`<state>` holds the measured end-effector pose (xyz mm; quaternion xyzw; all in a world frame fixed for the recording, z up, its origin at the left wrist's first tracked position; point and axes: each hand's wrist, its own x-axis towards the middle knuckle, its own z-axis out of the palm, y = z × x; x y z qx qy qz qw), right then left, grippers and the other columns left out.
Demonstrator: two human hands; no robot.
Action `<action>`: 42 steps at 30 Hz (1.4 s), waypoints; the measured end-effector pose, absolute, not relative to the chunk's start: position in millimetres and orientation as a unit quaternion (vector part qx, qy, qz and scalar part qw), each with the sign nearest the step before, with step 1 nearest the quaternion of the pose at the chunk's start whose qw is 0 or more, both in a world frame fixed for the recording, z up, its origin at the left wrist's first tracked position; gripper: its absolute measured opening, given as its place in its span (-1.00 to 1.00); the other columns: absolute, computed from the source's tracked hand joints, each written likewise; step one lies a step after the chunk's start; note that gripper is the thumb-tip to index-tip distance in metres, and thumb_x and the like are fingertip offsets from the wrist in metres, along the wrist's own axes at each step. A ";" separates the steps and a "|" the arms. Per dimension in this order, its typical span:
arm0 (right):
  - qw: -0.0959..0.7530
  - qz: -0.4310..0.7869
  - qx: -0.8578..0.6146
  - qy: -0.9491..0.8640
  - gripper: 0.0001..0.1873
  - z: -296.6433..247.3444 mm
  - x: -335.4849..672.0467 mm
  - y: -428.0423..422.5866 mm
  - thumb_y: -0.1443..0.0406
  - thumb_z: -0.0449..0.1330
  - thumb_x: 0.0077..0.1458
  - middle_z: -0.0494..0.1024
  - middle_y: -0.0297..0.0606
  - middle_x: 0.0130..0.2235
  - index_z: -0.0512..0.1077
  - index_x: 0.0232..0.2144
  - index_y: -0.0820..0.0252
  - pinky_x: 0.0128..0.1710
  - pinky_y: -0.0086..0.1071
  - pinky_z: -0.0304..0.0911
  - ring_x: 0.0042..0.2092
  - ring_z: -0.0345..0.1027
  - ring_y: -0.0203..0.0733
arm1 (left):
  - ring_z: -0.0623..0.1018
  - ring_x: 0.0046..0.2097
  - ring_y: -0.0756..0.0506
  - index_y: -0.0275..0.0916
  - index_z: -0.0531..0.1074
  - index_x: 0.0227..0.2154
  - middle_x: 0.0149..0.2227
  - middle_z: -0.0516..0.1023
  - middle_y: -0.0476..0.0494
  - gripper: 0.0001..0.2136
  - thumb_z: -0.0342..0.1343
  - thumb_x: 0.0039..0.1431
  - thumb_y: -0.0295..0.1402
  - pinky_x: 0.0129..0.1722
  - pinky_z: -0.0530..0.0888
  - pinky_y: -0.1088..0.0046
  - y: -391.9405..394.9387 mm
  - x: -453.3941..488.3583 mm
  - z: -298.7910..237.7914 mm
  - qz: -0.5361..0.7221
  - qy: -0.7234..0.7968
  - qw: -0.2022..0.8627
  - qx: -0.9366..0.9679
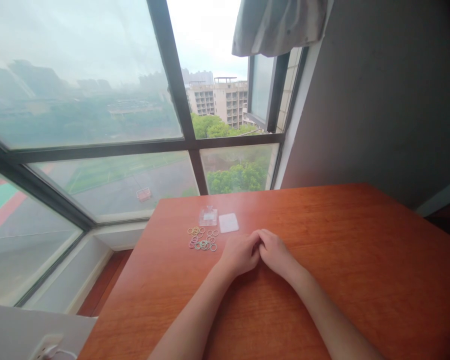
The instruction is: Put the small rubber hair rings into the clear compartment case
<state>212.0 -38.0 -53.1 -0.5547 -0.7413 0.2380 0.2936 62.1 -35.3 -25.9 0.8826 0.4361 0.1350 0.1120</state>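
Observation:
My left hand (240, 253) and my right hand (276, 253) rest together on the wooden table, their curled fingers touching at the tips. Both are closed, and no object shows in either; their palms are hidden. Just left of my left hand lies a loose group of small thin rings (203, 244) in yellow, pink, pale green and whitish tones, like little hair ties. Behind them stands a clear plastic box (208, 216). Beside it, a flat whitish square (228, 223), perhaps a lid, lies nearest to my left hand's knuckles.
The reddish-brown table (341, 250) reaches far to the right. Past its back and left edges are window panes in dark frames (189, 142). A grey wall (375, 110) rises at the right, and a curtain (281, 27) hangs above. At lower left is a wall socket (48, 347).

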 end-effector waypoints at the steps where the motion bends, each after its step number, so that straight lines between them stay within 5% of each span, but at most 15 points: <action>1: 0.292 0.238 -0.555 -0.741 -0.76 -53.2 212.0 -37.9 0.50 -0.04 -0.01 0.49 -0.21 -0.27 0.38 -0.38 0.17 -0.12 -0.37 0.20 -0.18 0.33 -0.18 | 0.56 -0.28 -0.12 -0.18 0.33 -0.20 -0.26 0.59 -0.08 -0.83 -0.05 0.14 -0.41 -0.43 0.26 0.46 -35.0 61.9 -26.2 0.135 0.435 0.113 0.883; 42: 0.288 0.223 -0.557 -0.747 -0.77 -54.3 211.8 -38.0 0.49 -0.05 0.00 0.48 -0.20 -0.29 0.36 -0.38 0.18 -0.16 -0.37 0.17 -0.21 0.31 -0.18 | 0.54 -0.29 -0.11 -0.17 0.34 -0.18 -0.28 0.58 -0.08 -0.79 -0.06 0.12 -0.42 -0.42 0.25 0.46 -34.1 61.2 -29.1 0.149 0.427 0.124 0.883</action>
